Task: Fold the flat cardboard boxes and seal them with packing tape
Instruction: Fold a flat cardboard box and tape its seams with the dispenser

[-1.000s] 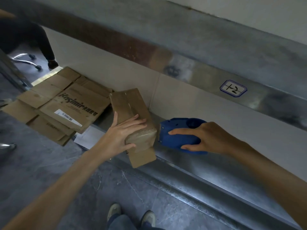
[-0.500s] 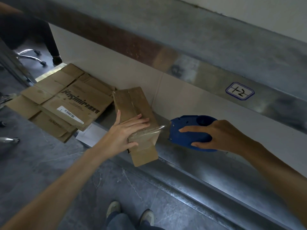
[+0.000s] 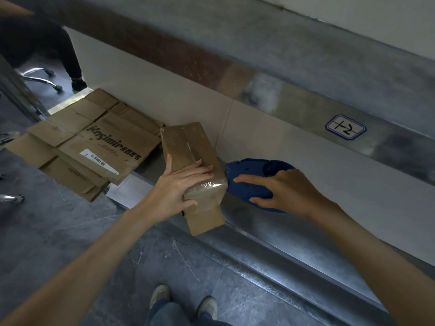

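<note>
Counting first: one folded box (image 3: 191, 161), one blue tape dispenser (image 3: 247, 184), one pile of flat cardboard (image 3: 94, 140), two hands. The folded box lies lengthwise on the steel desk (image 3: 270, 238), its far end towards the pale back panel and its near end overhanging the desk's front edge. Glossy clear tape runs along its top seam and wraps down over the near end. The left hand (image 3: 175, 192) presses on the near part of the box, its fingers (image 3: 200, 169) laid fairly straight across the top; one digit stands up against the box's left side and another rests on the taped end. The right hand (image 3: 286, 191) grips the tape dispenser, fingers curled round its body with the forefinger stretched along the side; the dispenser's nose touches the box's right near corner. Its roll and blade are hidden, and its rear is covered by the hand. The pile of flat cardboard lies left of the box, jutting past the desk edge; at least three layers show, exact number not readable. The top sheet carries printed lettering and a barcode label. One white sheet (image 3: 124, 191) pokes out beneath it, mostly covered. One sticker (image 3: 345, 127) marked "1-2" sits on the upper metal rail. Two shoes (image 3: 160, 293) show at the bottom edge. Top left, another person's leg (image 3: 70, 60) and a chair base (image 3: 38, 75) are cut off by the frame.
</note>
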The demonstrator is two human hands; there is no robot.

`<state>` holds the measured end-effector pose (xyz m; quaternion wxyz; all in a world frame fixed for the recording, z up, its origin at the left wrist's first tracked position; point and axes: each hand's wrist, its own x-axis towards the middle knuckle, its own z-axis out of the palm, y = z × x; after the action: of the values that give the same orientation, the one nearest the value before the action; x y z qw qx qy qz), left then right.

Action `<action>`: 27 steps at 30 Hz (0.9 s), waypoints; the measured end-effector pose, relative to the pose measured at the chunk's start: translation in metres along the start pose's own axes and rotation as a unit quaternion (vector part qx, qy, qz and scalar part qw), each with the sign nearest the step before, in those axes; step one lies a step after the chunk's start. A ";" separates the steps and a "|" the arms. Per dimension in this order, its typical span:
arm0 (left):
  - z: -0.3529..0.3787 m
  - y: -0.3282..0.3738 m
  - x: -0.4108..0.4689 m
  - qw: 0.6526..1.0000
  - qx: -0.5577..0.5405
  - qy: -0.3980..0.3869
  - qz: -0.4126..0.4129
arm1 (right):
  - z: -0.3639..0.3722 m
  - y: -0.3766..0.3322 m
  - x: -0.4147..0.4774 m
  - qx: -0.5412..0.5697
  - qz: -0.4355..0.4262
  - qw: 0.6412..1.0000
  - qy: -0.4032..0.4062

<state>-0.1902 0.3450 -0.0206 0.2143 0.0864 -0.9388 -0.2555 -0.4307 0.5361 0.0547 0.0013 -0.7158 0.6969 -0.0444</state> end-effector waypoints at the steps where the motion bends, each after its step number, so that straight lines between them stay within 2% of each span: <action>1: 0.001 0.000 0.000 1.000 -0.002 0.006 0.001 | 0.002 -0.003 0.001 -0.009 0.002 1.000 0.001; 8: 0.004 -0.001 0.001 1.000 -0.009 0.015 0.004 | 0.027 -0.020 0.009 -0.053 -0.006 0.997 0.055; 11: 0.003 -0.001 0.001 1.000 -0.005 0.010 0.003 | 0.035 -0.017 0.008 -0.023 0.055 0.997 0.052; 14: 0.001 -0.001 0.001 1.000 0.003 0.004 0.006 | 0.052 -0.008 -0.005 0.018 0.153 0.988 -0.007; 17: 0.001 -0.003 -0.001 1.000 0.012 0.000 0.007 | 0.069 0.004 -0.020 0.060 0.208 0.976 0.021; 24: 0.002 -0.006 -0.001 0.999 0.051 0.002 0.018 | 0.105 0.022 -0.032 0.082 0.239 0.962 0.098; 27: 0.002 -0.006 0.000 0.999 0.053 0.010 0.011 | 0.109 0.021 -0.031 0.083 0.254 0.961 0.071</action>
<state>-0.1905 0.3409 -0.0248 0.2220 0.0902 -0.9495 -0.2026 -0.4458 0.5602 -0.0569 0.0221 -0.5072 0.8482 -0.1512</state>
